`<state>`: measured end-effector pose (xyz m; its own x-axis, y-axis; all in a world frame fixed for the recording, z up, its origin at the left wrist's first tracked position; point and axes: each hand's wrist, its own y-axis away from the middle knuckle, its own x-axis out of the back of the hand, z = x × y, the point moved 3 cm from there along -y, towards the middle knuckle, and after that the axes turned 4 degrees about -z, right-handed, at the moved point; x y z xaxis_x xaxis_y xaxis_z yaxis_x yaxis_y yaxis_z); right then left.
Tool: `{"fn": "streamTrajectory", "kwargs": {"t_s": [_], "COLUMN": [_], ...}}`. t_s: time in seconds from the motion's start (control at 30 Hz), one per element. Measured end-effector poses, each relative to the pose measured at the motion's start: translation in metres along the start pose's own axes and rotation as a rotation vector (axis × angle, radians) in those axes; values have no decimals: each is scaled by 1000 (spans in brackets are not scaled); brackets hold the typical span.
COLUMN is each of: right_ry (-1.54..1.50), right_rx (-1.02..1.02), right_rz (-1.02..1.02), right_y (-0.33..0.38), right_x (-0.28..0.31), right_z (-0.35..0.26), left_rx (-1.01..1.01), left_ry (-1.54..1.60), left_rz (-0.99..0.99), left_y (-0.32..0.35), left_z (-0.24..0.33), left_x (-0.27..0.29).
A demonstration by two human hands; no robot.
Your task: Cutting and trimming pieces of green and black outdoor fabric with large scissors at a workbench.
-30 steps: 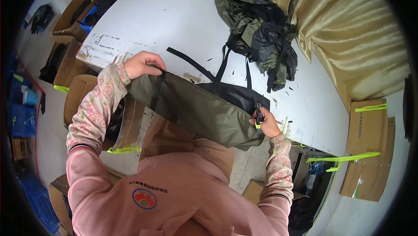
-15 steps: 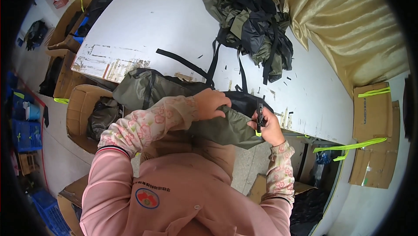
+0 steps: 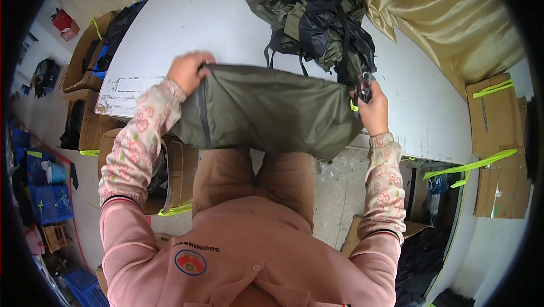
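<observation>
Olive fabric piece spread wide, left hand pinching one end, right hand clutching the other plus black tool; far fabric pile crumpled!

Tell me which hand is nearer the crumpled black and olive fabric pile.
Right. The right hand is beside the near end of the fabric pile; the left hand farther, to its left.

The fabric piece spans between the left hand at its 10 o'clock and the right hand at its 3 o'clock, before the table. From it, a fabric heap lies on the table at 1 o'clock, with a curtain at 2. Flattened cartons stand at 3, an open box at 8, baskets farther out.
</observation>
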<state>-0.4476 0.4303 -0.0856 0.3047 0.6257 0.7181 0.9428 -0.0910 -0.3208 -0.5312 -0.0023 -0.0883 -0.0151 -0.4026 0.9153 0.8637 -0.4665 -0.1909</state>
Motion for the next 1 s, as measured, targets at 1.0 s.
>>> {"fn": "streamTrajectory", "kwargs": {"t_s": [1.0], "right_ry": [-207], "right_rx": [-215], "right_rz": [-60], "right_y": [87], "right_x": [-11], "right_z": [31], "left_rx": [197], "left_ry": [1133], "left_rz": [-246], "left_y": [28], "left_z": [73], "left_x": [-109]}}
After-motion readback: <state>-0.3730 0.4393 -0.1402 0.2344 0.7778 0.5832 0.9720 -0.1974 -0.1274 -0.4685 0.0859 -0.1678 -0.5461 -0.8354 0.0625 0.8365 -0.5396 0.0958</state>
